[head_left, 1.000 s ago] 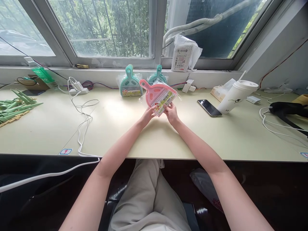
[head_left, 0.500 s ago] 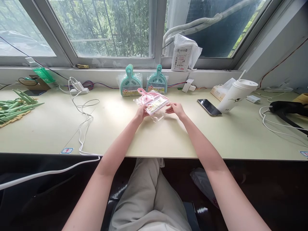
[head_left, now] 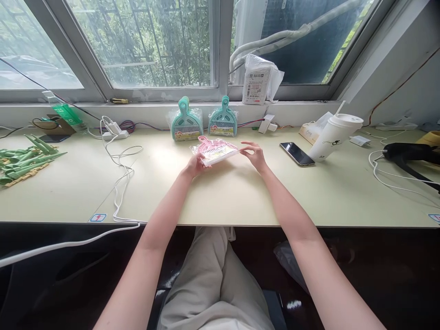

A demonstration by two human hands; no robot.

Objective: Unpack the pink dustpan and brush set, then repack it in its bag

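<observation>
Head view, left hand [head_left: 195, 166]: closed on the near left edge of the pink dustpan set [head_left: 215, 150].
Pink dustpan set: in clear wrap, lying nearly flat, low over the desk [head_left: 240, 197] at mid-back.
Right hand [head_left: 253, 155]: fingers spread loose, at the set's right edge; contact cannot be told.
Behind: two teal dustpan sets [head_left: 202, 123] stand against the sill.
Right: phone [head_left: 297, 153], white cup [head_left: 335, 136].

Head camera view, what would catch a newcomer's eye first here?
The pink dustpan set in clear wrap, mid-desk, held at its near edge by the left hand, with the right hand open beside it. Behind it, two teal dustpan sets lean against the wall below the window. A white cup stands at right.
</observation>
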